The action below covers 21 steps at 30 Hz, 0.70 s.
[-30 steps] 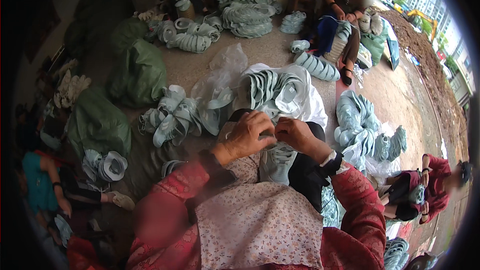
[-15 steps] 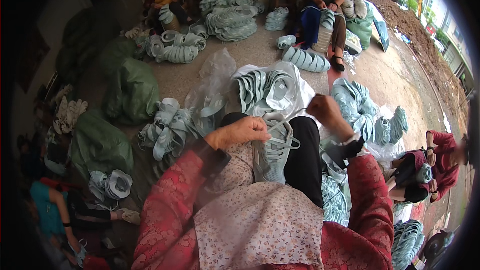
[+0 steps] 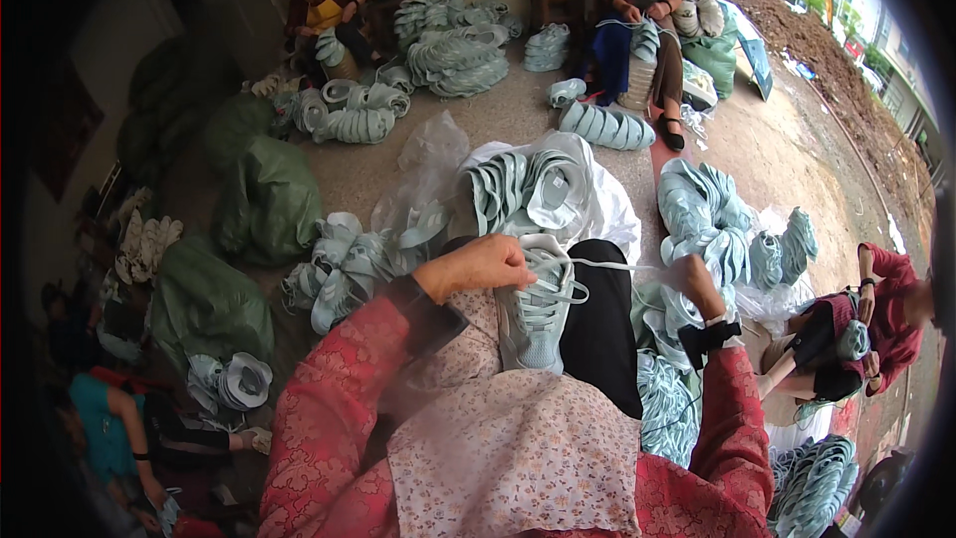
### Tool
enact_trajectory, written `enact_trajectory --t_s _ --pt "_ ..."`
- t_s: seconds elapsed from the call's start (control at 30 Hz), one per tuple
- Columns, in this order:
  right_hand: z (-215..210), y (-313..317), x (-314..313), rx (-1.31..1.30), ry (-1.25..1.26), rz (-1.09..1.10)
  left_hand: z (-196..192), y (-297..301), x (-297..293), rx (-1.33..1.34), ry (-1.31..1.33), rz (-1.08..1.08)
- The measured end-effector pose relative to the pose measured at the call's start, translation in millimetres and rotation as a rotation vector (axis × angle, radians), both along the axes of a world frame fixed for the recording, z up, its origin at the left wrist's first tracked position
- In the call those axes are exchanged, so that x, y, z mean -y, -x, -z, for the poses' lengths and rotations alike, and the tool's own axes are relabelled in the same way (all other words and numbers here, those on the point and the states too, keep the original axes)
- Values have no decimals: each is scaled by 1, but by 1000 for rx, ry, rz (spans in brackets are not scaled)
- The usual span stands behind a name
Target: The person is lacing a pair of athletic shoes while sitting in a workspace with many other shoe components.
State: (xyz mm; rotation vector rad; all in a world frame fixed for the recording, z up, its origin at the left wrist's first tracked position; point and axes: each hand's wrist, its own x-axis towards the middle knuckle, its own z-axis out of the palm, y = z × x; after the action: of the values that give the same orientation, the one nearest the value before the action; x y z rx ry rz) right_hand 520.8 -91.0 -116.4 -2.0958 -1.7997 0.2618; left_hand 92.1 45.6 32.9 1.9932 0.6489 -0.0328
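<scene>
1. The person sits low on the floor (image 3: 518,130) with a pale green shoe (image 3: 536,304) lying on the lap. The lap keeps the shoe close and steady, so both hands can work on it.

2. The left hand (image 3: 478,264) rests on the top of the shoe, by the laces. Its grip looks closed, with the fingers curled down on the shoe to stop it from sliding.

3. A thin white lace (image 3: 609,264) runs from the shoe out toward the right. It looks pulled straight.

4. The right hand (image 3: 697,284) is held out past the right knee, apart from the shoe. The lace leads toward it, so it seems to be pulling the lace tight. Its fingers are turned away, so one cannot tell how far the grip is closed.

5. A white bag of the same green shoes (image 3: 543,184) lies open just in front of the knees, near enough to reach.

6. More shoe piles (image 3: 717,224) lie on the floor to the right and at the far side.

7. Other people (image 3: 637,10) sit by the far wall with shoes of their own.

8. Full green sacks (image 3: 264,199) stand at the left side of the floor.
</scene>
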Motion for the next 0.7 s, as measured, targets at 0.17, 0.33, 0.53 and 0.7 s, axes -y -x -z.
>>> enact_trajectory --t_s 0.17,0.33,0.53,0.7 --pt "-55 95 -9 -359 -129 -254 2 18 24 241 -598 23" --pt "-134 176 1 -536 28 -491 -3 26 29 182 -462 -3" --pt "-128 179 -15 -282 -188 -792 -22 21 48 45 -714 12" --pt "-141 186 -22 -150 -111 -622 -12 35 20 303 -682 100"
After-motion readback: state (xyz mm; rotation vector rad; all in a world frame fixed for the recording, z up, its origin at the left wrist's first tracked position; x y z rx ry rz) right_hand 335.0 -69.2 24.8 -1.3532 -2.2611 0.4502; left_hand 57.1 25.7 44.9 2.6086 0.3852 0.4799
